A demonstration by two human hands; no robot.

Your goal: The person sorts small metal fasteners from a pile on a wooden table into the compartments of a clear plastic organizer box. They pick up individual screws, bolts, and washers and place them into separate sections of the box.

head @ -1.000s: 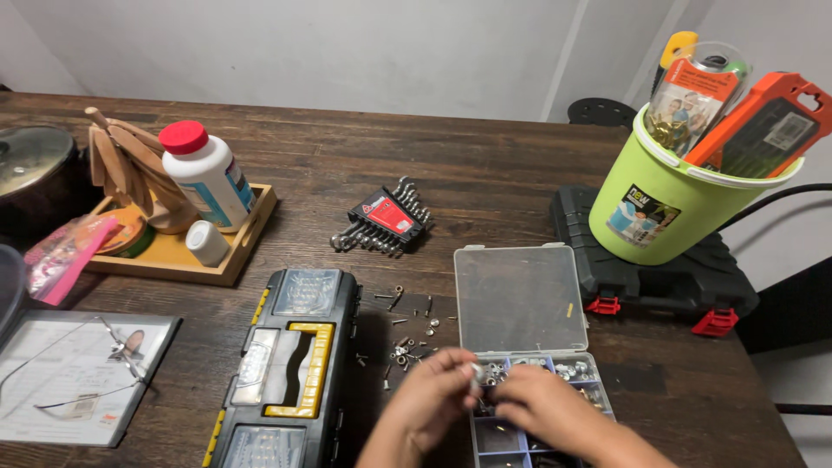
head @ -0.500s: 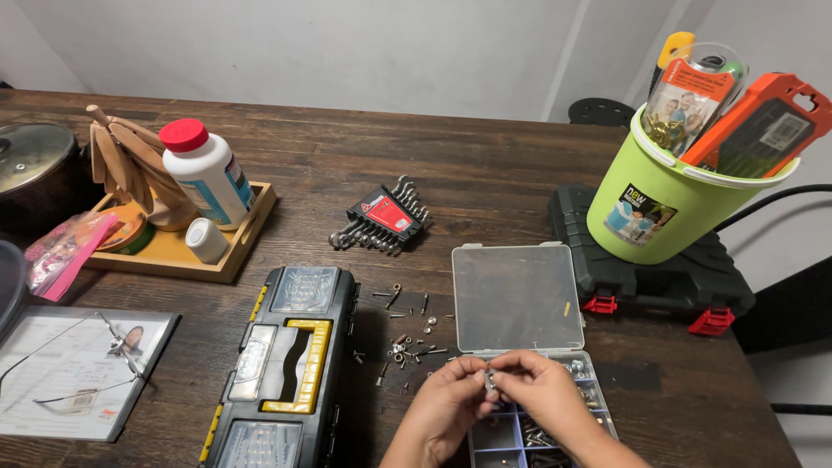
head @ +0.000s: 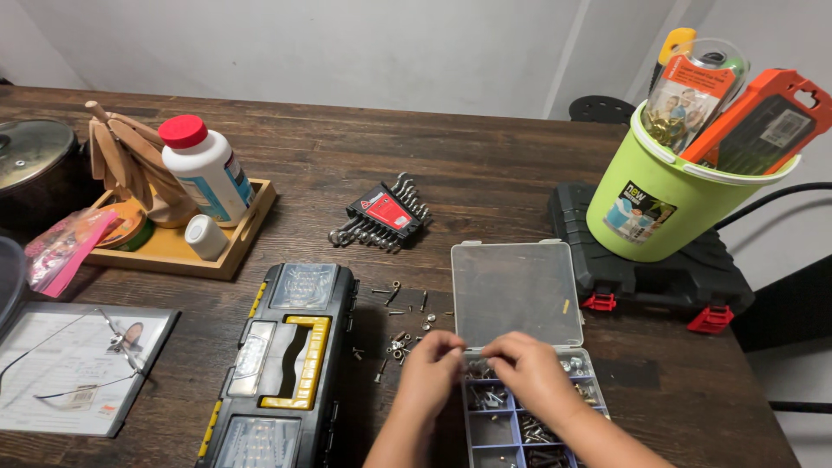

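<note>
My left hand (head: 431, 371) and my right hand (head: 530, 373) meet fingertip to fingertip over the top left compartment of a clear compartment box (head: 582, 394) filled with small screws and nuts. Both hands have their fingers curled and pinched; whatever is between them is too small to make out. The box's clear lid (head: 516, 293) lies flat and open behind the hands. Loose screws and nuts (head: 400, 340) are scattered on the wooden table (head: 485, 186) just left of the box, beside my left hand.
A black and yellow toolbox (head: 286, 364) lies left of the hands. A wrench set (head: 381, 218) sits mid-table. A green bucket (head: 659, 204) of packaged tools stands on a black case (head: 685, 277) at right. Wooden tray (head: 178, 251), white bottle (head: 206, 169), clipboard (head: 61, 368) at left.
Both hands slid a little toward me and lower over the compartment box, staying joined at the fingertips. Nothing else on the table moved.
</note>
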